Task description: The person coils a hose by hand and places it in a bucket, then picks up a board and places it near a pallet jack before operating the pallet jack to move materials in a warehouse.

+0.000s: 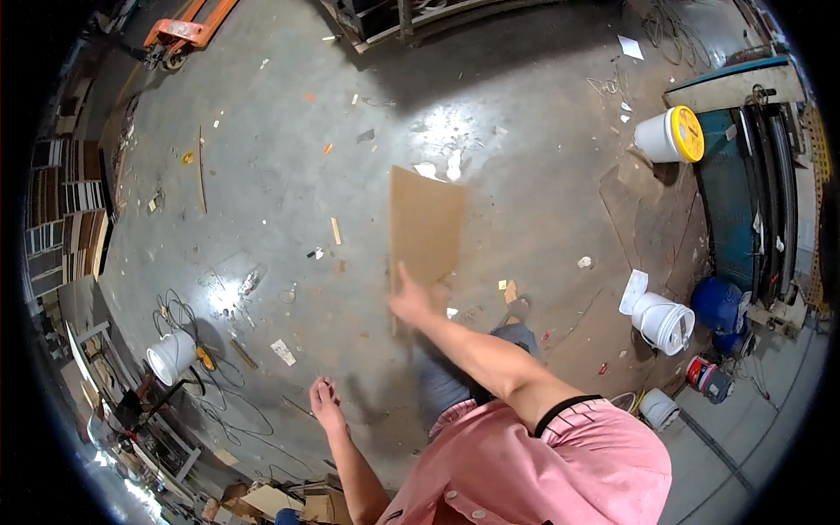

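Observation:
My right hand (414, 302) reaches forward and grips a flat brown board (426, 223) at its near left edge, with the index finger lying along it. The board is held up above the floor, tilted, and its right side is smeared by motion. Lower and to the left, my left hand (326, 404) is raised with its fingers curled in. I see nothing in it. A thin stick (299, 407) shows beside that hand, apparently on the floor.
An orange pallet jack (179, 33) stands far left. To the right are a white bucket with a yellow lid (669, 136), an open white bucket (663, 322) and a blue round container (717, 304). A white bucket (171, 357) and loose cables (232, 411) lie left. Scraps dot the floor.

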The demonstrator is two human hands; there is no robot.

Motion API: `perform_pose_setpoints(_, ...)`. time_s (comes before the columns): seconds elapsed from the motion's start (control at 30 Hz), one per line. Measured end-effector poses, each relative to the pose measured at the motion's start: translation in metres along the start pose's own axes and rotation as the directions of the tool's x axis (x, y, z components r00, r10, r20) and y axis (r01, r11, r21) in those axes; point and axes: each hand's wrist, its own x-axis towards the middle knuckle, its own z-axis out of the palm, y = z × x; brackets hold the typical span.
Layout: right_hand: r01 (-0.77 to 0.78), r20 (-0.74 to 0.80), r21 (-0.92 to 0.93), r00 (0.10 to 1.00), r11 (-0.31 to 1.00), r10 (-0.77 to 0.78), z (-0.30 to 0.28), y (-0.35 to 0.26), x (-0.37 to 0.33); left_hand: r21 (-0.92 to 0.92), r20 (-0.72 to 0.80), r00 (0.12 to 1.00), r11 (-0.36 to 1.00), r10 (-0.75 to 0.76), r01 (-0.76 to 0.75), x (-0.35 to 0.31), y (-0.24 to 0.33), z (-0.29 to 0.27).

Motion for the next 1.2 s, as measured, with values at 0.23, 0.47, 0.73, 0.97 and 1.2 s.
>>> perform_pose_setpoints(0.23,0.130,0.209,-0.221,0.974,0.967,-0.084,0.090,-0.133,-0.007,-0.079,0.022,0.949,0.945,-0.315,0.316,-0.041,-0.147,-0.073)
perform_pose_setpoints(0.47,0.064,0.049,-0.209,0.997,0.976,-0.055,0.027,-0.091,0.040,-0.329,0.098,0.860,0.799,-0.501,0.503,-0.104,-0.221,-0.094)
perform_pose_setpoints(0.73,-0.222,0.284,0.525,0.956,0.822,0.077,-0.109,-0.136,-0.044,-0.603,0.172,0.897,0.677,-0.406,0.422,-0.088,-0.219,-0.023)
perform_pose_setpoints(0.97,-0.075,0.412,0.286,0.910,0.955,-0.052,-0.120,-0.154,-0.078,-0.536,0.478,0.837,0.667,-0.266,0.518,-0.040,-0.053,0.086)
perform_pose_setpoints(1.2,-0.101,0.705,-0.084,0.697,0.991,0.131,-0.136,-0.196,-0.027,-0.901,0.432,0.763,-0.189,-0.480,0.391,-0.014,-0.004,0.157)
